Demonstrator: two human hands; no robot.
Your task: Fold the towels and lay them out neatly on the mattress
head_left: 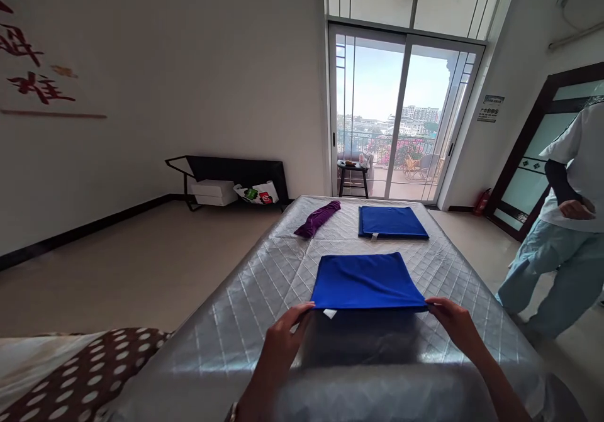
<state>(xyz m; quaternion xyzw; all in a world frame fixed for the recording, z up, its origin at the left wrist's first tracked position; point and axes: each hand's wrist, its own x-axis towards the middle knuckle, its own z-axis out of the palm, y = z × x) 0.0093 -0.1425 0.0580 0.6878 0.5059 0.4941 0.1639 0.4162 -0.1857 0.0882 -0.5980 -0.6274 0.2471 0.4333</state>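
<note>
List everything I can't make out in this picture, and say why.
All in the head view:
Underside of the near blue cloth, held at its near corners by the left hand and right hand: hidden by the cloth itself.
Any print on its white tag: too small.
Wall sign's fine lettering: too small.
Standing person: head cut off by the right edge.

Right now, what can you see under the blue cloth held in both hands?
Silver quilted cover shows around the blue cloth; whatever lies directly beneath is hidden.
</note>
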